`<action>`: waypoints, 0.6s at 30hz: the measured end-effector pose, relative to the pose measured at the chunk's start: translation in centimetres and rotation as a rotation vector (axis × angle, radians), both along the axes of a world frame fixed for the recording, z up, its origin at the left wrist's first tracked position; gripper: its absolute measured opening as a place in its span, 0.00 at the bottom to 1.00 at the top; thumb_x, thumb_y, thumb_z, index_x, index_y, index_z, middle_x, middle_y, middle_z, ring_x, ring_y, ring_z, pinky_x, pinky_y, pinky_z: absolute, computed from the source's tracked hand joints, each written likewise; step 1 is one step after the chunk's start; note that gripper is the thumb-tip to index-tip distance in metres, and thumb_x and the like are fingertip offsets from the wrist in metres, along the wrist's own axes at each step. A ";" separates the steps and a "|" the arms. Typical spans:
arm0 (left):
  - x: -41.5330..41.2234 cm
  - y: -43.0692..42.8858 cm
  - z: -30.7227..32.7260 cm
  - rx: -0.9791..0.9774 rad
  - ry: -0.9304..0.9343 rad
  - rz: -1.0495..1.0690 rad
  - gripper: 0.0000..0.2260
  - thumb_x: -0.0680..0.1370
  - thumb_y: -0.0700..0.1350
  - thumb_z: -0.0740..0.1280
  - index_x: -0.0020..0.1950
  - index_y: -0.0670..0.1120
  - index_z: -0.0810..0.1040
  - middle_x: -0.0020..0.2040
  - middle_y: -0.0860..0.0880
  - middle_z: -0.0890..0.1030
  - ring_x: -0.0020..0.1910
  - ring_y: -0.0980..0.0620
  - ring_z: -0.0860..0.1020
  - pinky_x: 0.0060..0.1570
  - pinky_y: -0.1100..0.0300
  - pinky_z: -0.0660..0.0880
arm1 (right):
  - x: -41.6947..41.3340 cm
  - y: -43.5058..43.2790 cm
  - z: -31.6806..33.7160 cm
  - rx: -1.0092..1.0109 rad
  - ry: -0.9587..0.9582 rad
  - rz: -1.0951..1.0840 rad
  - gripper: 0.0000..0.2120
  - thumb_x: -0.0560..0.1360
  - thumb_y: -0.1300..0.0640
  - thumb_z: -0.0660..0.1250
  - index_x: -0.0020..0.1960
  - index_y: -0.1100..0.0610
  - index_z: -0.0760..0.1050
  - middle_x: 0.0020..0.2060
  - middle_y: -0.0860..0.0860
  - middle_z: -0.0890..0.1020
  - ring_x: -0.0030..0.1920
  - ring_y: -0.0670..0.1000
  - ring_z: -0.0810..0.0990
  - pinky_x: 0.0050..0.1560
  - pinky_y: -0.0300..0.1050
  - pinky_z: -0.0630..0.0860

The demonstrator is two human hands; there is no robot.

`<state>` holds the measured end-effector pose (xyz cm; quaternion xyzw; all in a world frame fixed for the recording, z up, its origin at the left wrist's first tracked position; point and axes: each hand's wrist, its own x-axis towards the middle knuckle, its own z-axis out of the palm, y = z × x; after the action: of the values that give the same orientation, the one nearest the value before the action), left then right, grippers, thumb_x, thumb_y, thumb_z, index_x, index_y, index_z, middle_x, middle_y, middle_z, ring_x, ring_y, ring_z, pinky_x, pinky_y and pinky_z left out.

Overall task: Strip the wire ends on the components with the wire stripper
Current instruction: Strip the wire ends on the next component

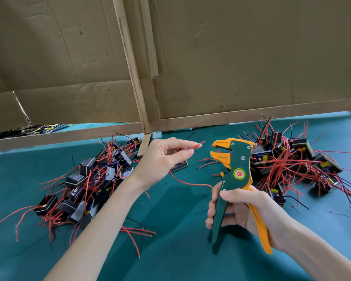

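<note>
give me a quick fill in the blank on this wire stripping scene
The right hand grips the wire stripper by its ___.
The left hand pinches a ___ wire near its end.
Black components lie in ___ piles on the teal cloth.
Missing: handles; red; two.

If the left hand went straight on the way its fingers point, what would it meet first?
Probably the orange head of the wire stripper, gripped by the right hand; the red wire end pinched in the left hand would touch first. Depth is unclear.
</note>
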<state>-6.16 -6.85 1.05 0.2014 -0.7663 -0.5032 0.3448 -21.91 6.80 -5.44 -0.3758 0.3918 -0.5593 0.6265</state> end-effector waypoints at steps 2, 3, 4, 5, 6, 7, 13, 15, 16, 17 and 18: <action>0.2 0.2 0.5 -0.026 -0.025 -0.018 0.08 0.77 0.35 0.67 0.48 0.46 0.83 0.47 0.46 0.85 0.46 0.54 0.76 0.48 0.65 0.71 | 0.1 0.1 0.2 -0.013 0.011 0.014 0.12 0.64 0.55 0.74 0.43 0.61 0.79 0.38 0.66 0.80 0.40 0.66 0.82 0.46 0.60 0.79; 0.2 0.4 0.6 -0.035 -0.033 -0.034 0.08 0.77 0.36 0.67 0.47 0.46 0.83 0.45 0.50 0.85 0.45 0.56 0.76 0.48 0.66 0.71 | 0.1 0.1 0.3 -0.019 0.017 0.019 0.13 0.63 0.54 0.76 0.43 0.61 0.79 0.38 0.67 0.80 0.40 0.66 0.81 0.46 0.59 0.79; 0.2 0.5 0.8 -0.042 -0.042 -0.046 0.07 0.77 0.36 0.66 0.47 0.46 0.82 0.43 0.54 0.85 0.43 0.57 0.75 0.46 0.68 0.71 | 0.1 0.2 0.4 -0.023 0.020 0.022 0.14 0.62 0.54 0.77 0.43 0.61 0.79 0.38 0.67 0.80 0.40 0.66 0.81 0.45 0.59 0.79; 0.2 0.6 0.9 -0.046 -0.052 -0.052 0.07 0.78 0.37 0.66 0.46 0.46 0.82 0.42 0.55 0.84 0.43 0.56 0.74 0.46 0.67 0.70 | 0.1 0.2 0.5 -0.027 0.026 0.024 0.14 0.62 0.54 0.77 0.43 0.61 0.79 0.38 0.67 0.80 0.40 0.67 0.82 0.44 0.58 0.80; 0.1 0.6 0.9 -0.051 -0.064 -0.055 0.06 0.78 0.37 0.66 0.46 0.46 0.82 0.41 0.54 0.83 0.43 0.53 0.74 0.46 0.64 0.70 | 0.2 0.3 0.5 -0.031 0.034 0.027 0.13 0.63 0.55 0.75 0.42 0.61 0.79 0.38 0.67 0.80 0.40 0.67 0.82 0.44 0.57 0.80; 0.1 0.7 0.9 -0.054 -0.072 -0.059 0.06 0.78 0.37 0.66 0.46 0.46 0.82 0.42 0.54 0.83 0.43 0.52 0.73 0.46 0.62 0.69 | 0.2 0.3 0.6 -0.036 0.045 0.031 0.12 0.64 0.55 0.74 0.42 0.61 0.79 0.38 0.67 0.80 0.40 0.67 0.82 0.43 0.57 0.80; 0.2 0.9 1.2 -0.080 -0.119 -0.096 0.07 0.79 0.37 0.65 0.46 0.46 0.81 0.39 0.58 0.82 0.41 0.59 0.76 0.46 0.67 0.71 | 0.4 0.6 0.6 -0.063 0.092 0.074 0.10 0.67 0.55 0.72 0.44 0.60 0.79 0.39 0.66 0.81 0.41 0.66 0.82 0.44 0.56 0.80; 0.3 1.0 1.3 -0.084 -0.143 -0.106 0.07 0.79 0.36 0.65 0.45 0.46 0.80 0.36 0.60 0.81 0.38 0.62 0.75 0.43 0.72 0.69 | 0.4 0.6 0.6 -0.072 0.098 0.079 0.09 0.68 0.55 0.72 0.44 0.60 0.79 0.39 0.66 0.81 0.41 0.66 0.83 0.44 0.56 0.80; 0.3 1.0 1.4 -0.082 -0.154 -0.110 0.07 0.78 0.36 0.65 0.45 0.46 0.80 0.35 0.60 0.80 0.38 0.60 0.74 0.42 0.72 0.69 | 0.4 0.6 0.5 -0.075 0.101 0.078 0.09 0.68 0.55 0.72 0.44 0.60 0.79 0.39 0.66 0.81 0.41 0.66 0.83 0.44 0.56 0.80; 0.4 1.0 1.5 -0.078 -0.162 -0.115 0.08 0.78 0.36 0.65 0.44 0.46 0.80 0.35 0.60 0.80 0.38 0.58 0.73 0.42 0.71 0.68 | 0.4 0.6 0.5 -0.078 0.103 0.074 0.09 0.68 0.55 0.71 0.44 0.60 0.79 0.39 0.66 0.81 0.41 0.66 0.83 0.44 0.55 0.80; 0.4 1.0 1.6 -0.073 -0.164 -0.124 0.08 0.78 0.36 0.65 0.44 0.47 0.80 0.35 0.59 0.80 0.38 0.58 0.72 0.42 0.71 0.68 | 0.5 0.6 0.5 -0.080 0.105 0.070 0.09 0.68 0.56 0.71 0.44 0.60 0.79 0.38 0.66 0.81 0.41 0.66 0.83 0.44 0.55 0.80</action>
<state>-5.74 -5.81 2.61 0.1815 -0.8208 -0.4771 0.2564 -21.45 7.45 -4.93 -0.4429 0.3879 -0.5319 0.6086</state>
